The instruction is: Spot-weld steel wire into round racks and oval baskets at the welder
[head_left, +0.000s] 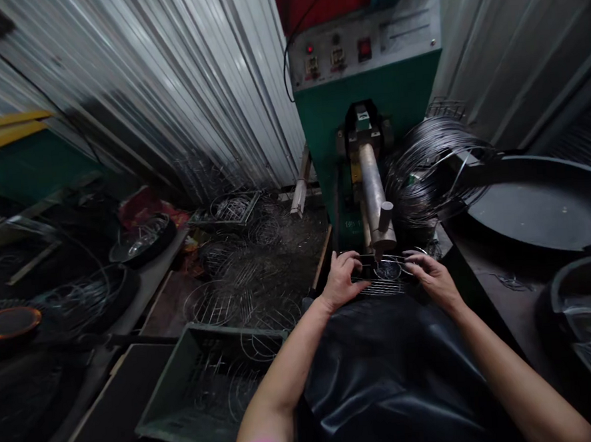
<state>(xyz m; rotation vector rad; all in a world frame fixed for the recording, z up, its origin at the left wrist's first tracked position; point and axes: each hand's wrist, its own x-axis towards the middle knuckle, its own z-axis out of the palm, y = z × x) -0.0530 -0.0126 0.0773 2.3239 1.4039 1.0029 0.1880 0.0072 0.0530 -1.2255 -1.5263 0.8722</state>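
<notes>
My left hand (pixel 343 281) grips the left side of a wire rack (pixel 380 287), with its fingers bent at the top and the thumb along the near bars. On the other side my right hand (pixel 433 278) pinches the rack's right end between thumb and fingers. Straight parallel bars and a round wire ring (pixel 388 267) show between the hands. Just above them is the tip of a thick metal arm (pixel 373 183), which sticks out from a green machine (pixel 321 146) that looks like a spot welder. Whether tip and wire touch, I cannot tell.
Coiled wire (pixel 432 166) and a large round pan (pixel 539 203) stand at the right, with a dark tub (pixel 560 291) nearer. At the left are a green crate (pixel 161 402) with wire pieces and many loose wire grids (pixel 220 302). A black apron (pixel 375 369) covers my lap.
</notes>
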